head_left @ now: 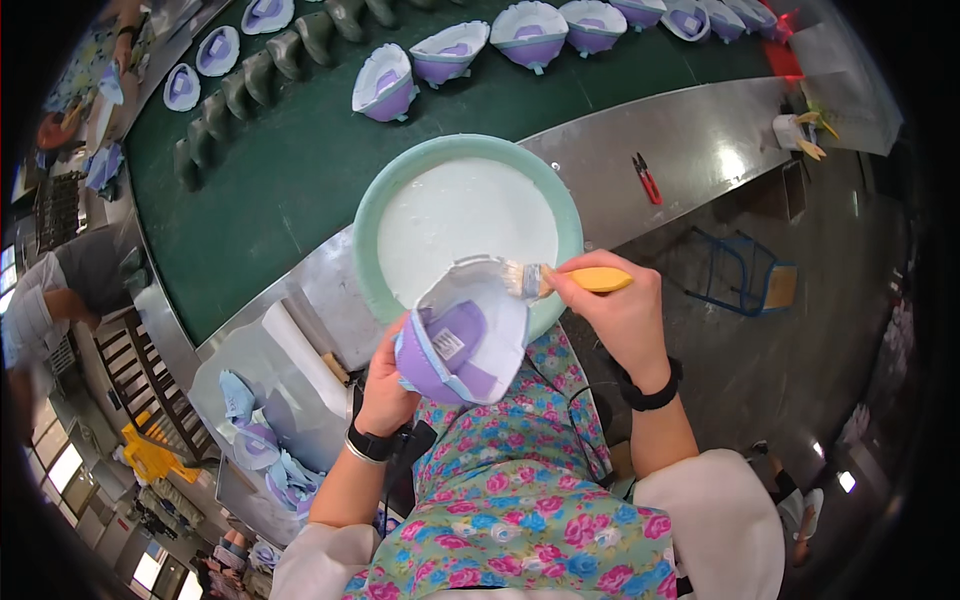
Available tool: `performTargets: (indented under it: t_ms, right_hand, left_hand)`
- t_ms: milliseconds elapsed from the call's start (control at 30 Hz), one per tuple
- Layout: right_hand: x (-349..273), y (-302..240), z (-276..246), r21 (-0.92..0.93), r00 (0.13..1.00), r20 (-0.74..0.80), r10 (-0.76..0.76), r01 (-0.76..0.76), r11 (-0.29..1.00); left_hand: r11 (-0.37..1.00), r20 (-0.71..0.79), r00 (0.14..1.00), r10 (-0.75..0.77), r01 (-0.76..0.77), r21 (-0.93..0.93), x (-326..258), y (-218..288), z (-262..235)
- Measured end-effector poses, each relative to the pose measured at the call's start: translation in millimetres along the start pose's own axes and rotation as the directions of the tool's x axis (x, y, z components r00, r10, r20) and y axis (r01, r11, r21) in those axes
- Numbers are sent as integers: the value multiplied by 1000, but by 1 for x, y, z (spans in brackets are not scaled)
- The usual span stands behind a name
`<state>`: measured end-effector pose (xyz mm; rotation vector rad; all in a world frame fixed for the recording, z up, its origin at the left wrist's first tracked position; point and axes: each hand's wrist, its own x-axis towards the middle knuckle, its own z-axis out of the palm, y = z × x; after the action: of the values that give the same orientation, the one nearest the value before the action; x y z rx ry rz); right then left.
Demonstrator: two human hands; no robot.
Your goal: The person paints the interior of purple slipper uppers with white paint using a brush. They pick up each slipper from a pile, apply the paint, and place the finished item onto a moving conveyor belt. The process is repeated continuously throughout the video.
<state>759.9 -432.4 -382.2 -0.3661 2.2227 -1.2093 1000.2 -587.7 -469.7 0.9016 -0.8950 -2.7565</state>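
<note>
My left hand (385, 385) grips a purple and white shoe upper (462, 335) from below, its open side facing up, over my lap. My right hand (615, 310) holds a yellow-handled brush (560, 281); its bristles touch the upper's white rim. Just beyond them sits a pale green basin (385, 200) filled with white glue, on the steel counter edge.
A green conveyor belt (300, 170) carries several purple uppers (448, 52) and dark shoe lasts (240, 95). Red pliers (647, 178) lie on the steel counter (690, 130). More uppers (270, 450) are piled at my left. Another person (50, 300) works far left. A blue wire stand (745, 275) stands right.
</note>
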Motion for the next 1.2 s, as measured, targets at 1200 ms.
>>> performTargets:
  t_ms: [1200]
  right_hand:
    - [15, -27, -15, -105, 961, 252, 113, -89, 990]
  left_hand:
    - [774, -119, 811, -572, 487, -404, 27, 14, 20]
